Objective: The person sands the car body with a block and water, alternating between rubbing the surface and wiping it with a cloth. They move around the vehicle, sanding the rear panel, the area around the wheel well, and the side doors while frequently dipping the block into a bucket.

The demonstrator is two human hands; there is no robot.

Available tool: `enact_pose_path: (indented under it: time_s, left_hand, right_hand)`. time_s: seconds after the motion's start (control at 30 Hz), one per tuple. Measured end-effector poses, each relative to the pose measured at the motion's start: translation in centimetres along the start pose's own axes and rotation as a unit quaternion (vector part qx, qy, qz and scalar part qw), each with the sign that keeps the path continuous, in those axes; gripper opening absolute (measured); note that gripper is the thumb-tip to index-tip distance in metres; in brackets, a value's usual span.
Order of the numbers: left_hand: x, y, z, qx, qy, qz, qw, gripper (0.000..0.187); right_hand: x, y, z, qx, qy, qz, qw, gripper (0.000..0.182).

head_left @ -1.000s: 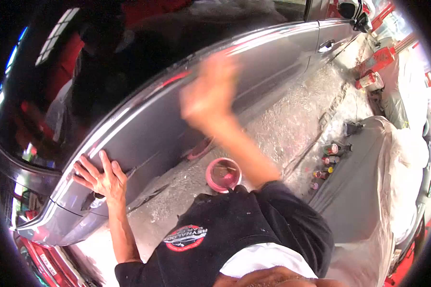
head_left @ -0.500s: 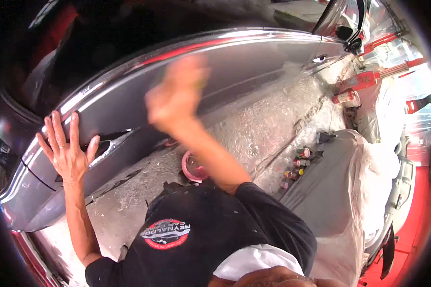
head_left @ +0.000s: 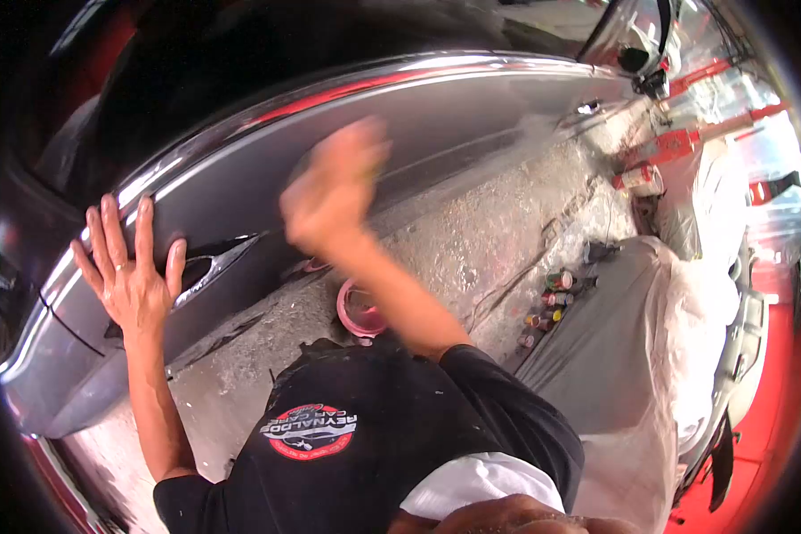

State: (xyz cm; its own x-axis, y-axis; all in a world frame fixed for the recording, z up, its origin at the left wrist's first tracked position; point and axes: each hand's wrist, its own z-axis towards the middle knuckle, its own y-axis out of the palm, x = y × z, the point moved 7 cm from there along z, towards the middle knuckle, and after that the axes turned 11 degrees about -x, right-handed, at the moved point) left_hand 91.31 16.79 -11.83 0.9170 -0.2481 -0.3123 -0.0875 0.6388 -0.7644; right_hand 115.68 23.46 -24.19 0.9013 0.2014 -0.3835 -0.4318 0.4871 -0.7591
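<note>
My left hand (head_left: pixel 136 285) lies flat with fingers spread on the dark grey car door panel (head_left: pixel 454 125), just below the chrome window trim. Close to its thumb is a door handle (head_left: pixel 227 265) in a recess. Over the middle of the same panel is my right hand (head_left: pixel 334 187), smeared by motion. Its fingers are blurred, and a faint yellowish-green edge shows near them, so I cannot make out whether it holds anything. On the floor below my right forearm stands a pink bucket (head_left: pixel 344 310), partly hidden by the arm.
Several small bottles and cans (head_left: pixel 558 281) stand on the rough floor (head_left: pixel 481 218) to the right. Behind them a grey cover (head_left: pixel 605 347) drapes over something large. Further off are a red-and-white can (head_left: pixel 641 181) and a red jack-like frame (head_left: pixel 672 144).
My right hand remains over the same stretch of panel, blurred in both frames. The view has shifted slightly; my left hand keeps its place by the handle.
</note>
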Motion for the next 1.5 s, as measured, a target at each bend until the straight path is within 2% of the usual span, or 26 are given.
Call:
enact_pose_path:
  time_s: [0.07,0.13,0.17,0.23,0.3,0.33,0.43,0.57,0.6,0.67,0.77,0.83,0.87,0.9,1.0,1.07,1.1,1.13,1.17,1.2,1.23,1.3,1.37,1.4,1.47,1.5]
  left_hand:
    - [0.0,0.1,-0.1,-0.010,0.011,0.004,1.000,0.058]
    - [0.2,-0.1,0.2,0.010,0.028,0.002,1.000,0.059]
    - [0.0,0.1,0.2,0.004,0.021,0.013,1.000,0.060]
    - [0.3,0.1,0.5,0.013,0.009,0.012,1.000,0.057]
    - [0.8,0.0,0.2,-0.001,0.000,0.015,1.000,0.055]
    - [0.8,0.1,0.8,-0.001,-0.017,0.021,1.000,0.053]
    - [0.6,0.6,0.6,-0.011,-0.018,0.021,1.000,0.051]
    - [0.4,0.9,0.4,-0.011,-0.015,0.029,0.999,0.048]
    - [0.8,0.5,0.7,0.011,0.001,0.032,0.999,0.049]
    - [0.8,0.5,0.9,0.009,-0.002,0.035,0.999,0.050]
    - [0.9,0.3,0.7,-0.001,-0.005,0.031,1.000,0.049]
    - [0.5,0.8,0.4,-0.024,-0.023,0.039,0.999,0.048]
    - [0.4,1.0,0.4,-0.030,-0.024,0.044,0.998,0.047]
    - [0.2,1.1,0.3,-0.034,-0.024,0.047,0.998,0.047]
    - [-0.1,1.3,-0.2,-0.030,0.006,0.035,0.999,0.050]
    - [0.1,0.9,0.0,-0.029,0.002,0.037,0.999,0.051]
    - [0.3,0.9,0.4,-0.028,-0.001,0.037,0.999,0.051]
    - [0.3,0.9,0.5,-0.027,0.001,0.037,0.999,0.053]
    - [0.5,0.7,0.0,-0.036,0.005,0.034,0.999,0.053]
    - [0.6,0.3,0.1,-0.041,-0.005,0.040,0.998,0.054]
    - [0.9,0.4,0.9,-0.030,-0.022,0.043,0.998,0.054]
    - [1.0,0.5,0.8,-0.022,-0.020,0.045,0.999,0.057]
    - [1.2,0.5,0.9,-0.010,-0.015,0.047,0.999,0.060]
    - [1.4,0.2,1.0,-0.007,-0.010,0.041,0.999,0.069]
    - [1.6,0.4,1.1,0.001,-0.007,0.043,0.999,0.085]
    - [1.4,0.2,1.1,0.007,-0.004,0.052,0.999,0.089]
  right_hand:
    - [-1.9,1.0,-4.0,-0.022,-0.228,0.016,0.973,0.082]
    - [7.6,-4.6,-0.3,0.088,-0.133,0.027,0.987,0.085]
    - [14.0,-6.5,1.7,0.191,-0.023,0.192,0.962,0.076]
    - [25.2,-9.9,5.1,0.255,0.250,0.268,0.895,0.062]
    - [28.4,-9.4,6.2,0.280,0.256,0.275,0.883,0.065]
    - [25.6,-7.8,4.8,0.272,0.322,0.259,0.869,0.066]
    - [5.2,-3.7,-1.4,0.240,0.030,0.283,0.928,0.079]
    - [9.6,-4.1,-2.0,0.108,-0.094,0.089,0.986,0.082]
    - [16.2,-6.6,0.2,0.174,0.053,0.098,0.979,0.079]
    - [28.3,-10.2,3.6,0.225,0.319,0.374,0.841,0.065]
    - [24.9,-9.0,3.8,0.255,0.336,0.238,0.875,0.063]
    - [7.6,-6.5,0.9,0.164,0.055,0.154,0.973,0.068]
    - [0.3,-1.7,-0.9,0.013,-0.009,0.113,0.994,0.069]
    - [-0.3,-2.2,-0.8,0.014,-0.007,0.120,0.993,0.069]
    - [-2.8,-4.2,0.3,-0.062,-0.188,0.121,0.973,0.060]
    - [8.6,-7.9,3.4,0.127,-0.062,-0.008,0.990,0.072]
    - [17.0,-9.3,5.8,0.146,0.066,0.109,0.981,0.073]
    - [24.4,-11.5,7.3,0.240,0.198,0.294,0.904,0.070]
    - [30.7,-11.6,8.5,0.255,0.255,0.238,0.902,0.066]
    - [28.5,-12.5,8.1,0.254,0.269,0.242,0.897,0.064]
    - [25.6,-13.0,9.0,0.263,0.270,0.244,0.893,0.062]
    - [11.1,-10.9,6.4,0.246,0.069,0.085,0.963,0.056]
    - [-1.7,-5.0,2.7,-0.002,-0.085,0.044,0.995,0.072]
    - [-0.3,-4.8,2.3,0.002,-0.071,0.041,0.997,0.072]
    - [2.8,-6.5,2.2,0.074,-0.202,0.037,0.976,0.077]
    - [8.7,-7.5,3.9,0.096,-0.145,-0.005,0.985,0.078]
